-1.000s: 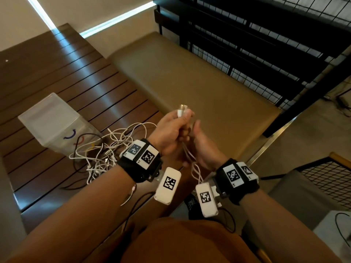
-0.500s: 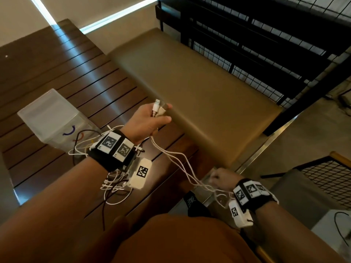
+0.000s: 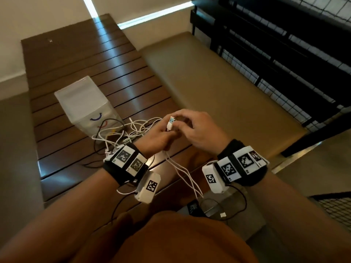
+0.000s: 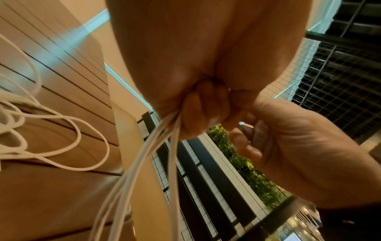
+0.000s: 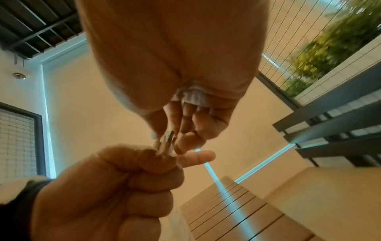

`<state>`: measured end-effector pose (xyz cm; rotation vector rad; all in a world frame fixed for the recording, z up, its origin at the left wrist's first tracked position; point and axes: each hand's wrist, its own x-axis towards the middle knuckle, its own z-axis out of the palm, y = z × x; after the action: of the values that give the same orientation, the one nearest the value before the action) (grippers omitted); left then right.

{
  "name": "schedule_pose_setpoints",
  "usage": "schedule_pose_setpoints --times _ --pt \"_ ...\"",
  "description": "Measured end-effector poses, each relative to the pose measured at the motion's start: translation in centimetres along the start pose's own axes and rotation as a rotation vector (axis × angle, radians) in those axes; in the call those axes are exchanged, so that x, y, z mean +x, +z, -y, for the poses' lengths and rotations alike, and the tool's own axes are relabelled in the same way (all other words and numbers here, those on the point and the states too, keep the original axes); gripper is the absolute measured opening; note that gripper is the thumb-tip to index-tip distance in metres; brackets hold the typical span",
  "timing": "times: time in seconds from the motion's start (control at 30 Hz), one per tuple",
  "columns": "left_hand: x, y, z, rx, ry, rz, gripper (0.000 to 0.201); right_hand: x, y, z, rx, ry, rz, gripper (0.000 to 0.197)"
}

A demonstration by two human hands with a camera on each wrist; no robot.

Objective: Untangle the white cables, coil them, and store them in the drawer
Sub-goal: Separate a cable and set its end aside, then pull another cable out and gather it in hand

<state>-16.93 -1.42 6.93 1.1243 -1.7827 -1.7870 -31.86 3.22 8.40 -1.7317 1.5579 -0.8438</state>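
Note:
In the head view my left hand (image 3: 167, 133) grips a folded bundle of white cable, its USB plug (image 3: 171, 123) sticking up out of the fist. My right hand (image 3: 182, 120) meets it from the right and pinches the plug's tip between thumb and fingers. Several white strands (image 3: 182, 171) hang from the left fist towards my lap. The left wrist view shows those strands (image 4: 144, 171) leaving the closed fingers (image 4: 198, 117). From the right wrist, the plug (image 5: 167, 141) sits between my right fingertips (image 5: 183, 143). A tangle of white cables (image 3: 133, 130) lies on the slatted table (image 3: 76, 59).
A small translucent drawer unit (image 3: 83, 103) stands on the table behind the tangle, with a black cable (image 3: 114, 119) looped in front of it. A tan bench cushion (image 3: 218, 92) lies to the right, and a black mesh railing (image 3: 284, 44) stands beyond it.
My right hand, which was low at the right drawing the strands out, has come back up to the left hand and taken the plug. The strands now hang slack.

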Motion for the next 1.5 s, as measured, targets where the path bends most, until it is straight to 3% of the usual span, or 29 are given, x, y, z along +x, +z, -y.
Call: schedule_pose_setpoints --times 0.2,0.3,0.5,0.6,0.73,0.83,1.03,1.13,1.2,1.37,1.5 --pt "-2.8 -3.6 0.2 0.042 0.084 -0.133 0.042 4.2 2.4 2.7 0.118 -0.09 0.105 0.017" --pt "-4.2 -5.8 0.9 0.158 0.151 -0.198 0.018 6.4 4.4 4.2 0.138 -0.097 0.119 0.02" --pt "-6.9 -8.7 2.1 0.036 -0.01 -0.352 0.036 8.7 7.6 7.5 0.102 -0.242 0.2 0.011" --pt "-7.8 -10.0 3.1 -0.033 -0.064 -0.414 0.026 9.8 9.5 8.5 0.051 -0.291 0.25 0.012" --pt "-8.7 -10.9 4.0 -0.127 -0.122 -0.506 0.037 10.9 11.0 9.6 0.035 -0.361 0.363 0.012" --pt "-8.9 -11.4 4.6 -0.238 -0.183 -0.534 0.034 11.9 11.8 10.1 0.069 -0.395 0.385 0.023" --pt "-9.1 -11.7 5.8 -0.295 -0.189 -0.626 0.037 12.8 13.4 9.5 -0.098 -0.505 0.497 0.014" --pt "-9.1 -11.9 6.6 -0.32 -0.204 -0.677 0.034 13.6 13.5 8.9 0.01 -0.409 0.561 0.019" --pt "-9.2 -12.2 7.3 -0.352 -0.205 -0.678 0.028 14.6 14.2 7.6 0.08 -0.277 0.511 0.02" --pt "-10.4 -13.0 9.7 -0.462 -0.247 -0.741 0.029 16.0 17.4 1.5 -0.476 -0.043 0.637 0.019" --pt "-11.1 -13.0 10.3 -0.497 -0.263 -0.718 0.028 14.9 18.4 -1.7 -0.62 -0.026 0.574 0.021"
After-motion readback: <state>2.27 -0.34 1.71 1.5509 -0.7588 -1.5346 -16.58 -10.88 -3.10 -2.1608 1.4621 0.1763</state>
